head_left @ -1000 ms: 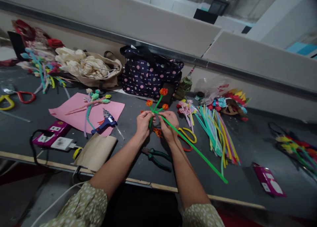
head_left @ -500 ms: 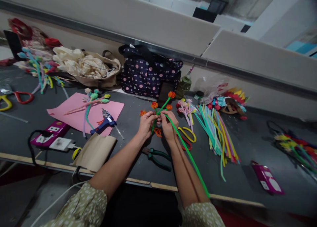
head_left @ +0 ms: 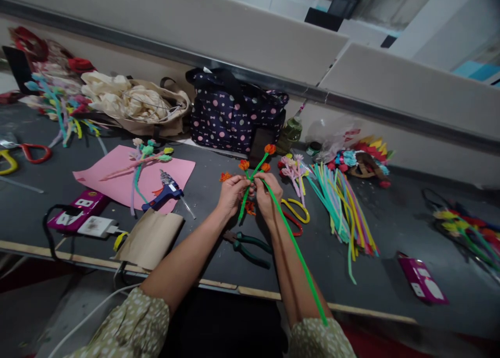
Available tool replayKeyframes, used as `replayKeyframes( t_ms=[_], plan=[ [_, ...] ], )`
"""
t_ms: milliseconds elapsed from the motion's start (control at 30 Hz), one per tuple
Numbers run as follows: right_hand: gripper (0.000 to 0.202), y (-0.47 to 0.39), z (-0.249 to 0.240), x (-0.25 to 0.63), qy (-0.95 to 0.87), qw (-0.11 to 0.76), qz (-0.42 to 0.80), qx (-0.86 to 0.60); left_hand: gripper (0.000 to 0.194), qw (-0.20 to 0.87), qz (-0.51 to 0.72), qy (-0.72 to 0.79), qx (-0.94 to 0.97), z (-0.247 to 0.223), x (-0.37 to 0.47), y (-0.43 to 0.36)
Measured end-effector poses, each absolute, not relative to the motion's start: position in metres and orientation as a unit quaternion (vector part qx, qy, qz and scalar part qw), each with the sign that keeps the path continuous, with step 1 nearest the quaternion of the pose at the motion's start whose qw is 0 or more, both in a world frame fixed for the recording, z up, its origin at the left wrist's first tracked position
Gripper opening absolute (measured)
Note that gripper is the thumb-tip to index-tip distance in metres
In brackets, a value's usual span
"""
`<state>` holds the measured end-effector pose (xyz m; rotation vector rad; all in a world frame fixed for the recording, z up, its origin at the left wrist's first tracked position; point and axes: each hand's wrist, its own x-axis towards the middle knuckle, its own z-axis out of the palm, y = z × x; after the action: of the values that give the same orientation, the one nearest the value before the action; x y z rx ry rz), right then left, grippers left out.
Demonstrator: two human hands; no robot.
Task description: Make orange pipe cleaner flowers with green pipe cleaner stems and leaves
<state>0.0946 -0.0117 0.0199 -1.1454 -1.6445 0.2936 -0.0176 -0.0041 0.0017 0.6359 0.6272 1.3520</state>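
My left hand [head_left: 231,195] pinches the green stem [head_left: 242,206] of a branch made of pipe cleaners, tipped with small orange flowers [head_left: 269,149]. Close beside it, my right hand [head_left: 268,195] is closed around a long green pipe cleaner [head_left: 299,254] where it meets the stem. The free tail of that pipe cleaner runs down over my right forearm to the sleeve. One loose orange flower [head_left: 225,176] lies left of my fingers, and more orange pieces [head_left: 250,208] lie partly hidden between my hands. My fingertips cover the joint.
Dark green pliers [head_left: 250,248] lie between my forearms. Scissors [head_left: 299,212] rest by my right wrist, near a bundle of coloured pipe cleaners [head_left: 344,207]. Leftward are a blue glue gun [head_left: 166,194], pink paper [head_left: 111,173] and a purple power strip [head_left: 80,212]. A patterned bag [head_left: 222,113] stands behind.
The lower end of the green stem now shows more between my hands. The long pipe cleaner's tail has swung slightly left and down. Both hands keep nearly the same place.
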Motion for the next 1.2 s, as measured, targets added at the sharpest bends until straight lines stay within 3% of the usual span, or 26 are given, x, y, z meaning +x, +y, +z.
replayKeyframes(
  t_ms=[1200],
  plan=[
    [0.016,-0.013,0.01,0.089,-0.726,0.51,0.06,-0.458,0.014,0.656,0.653,0.315,0.209,-0.007,-0.016,0.002]
  ],
)
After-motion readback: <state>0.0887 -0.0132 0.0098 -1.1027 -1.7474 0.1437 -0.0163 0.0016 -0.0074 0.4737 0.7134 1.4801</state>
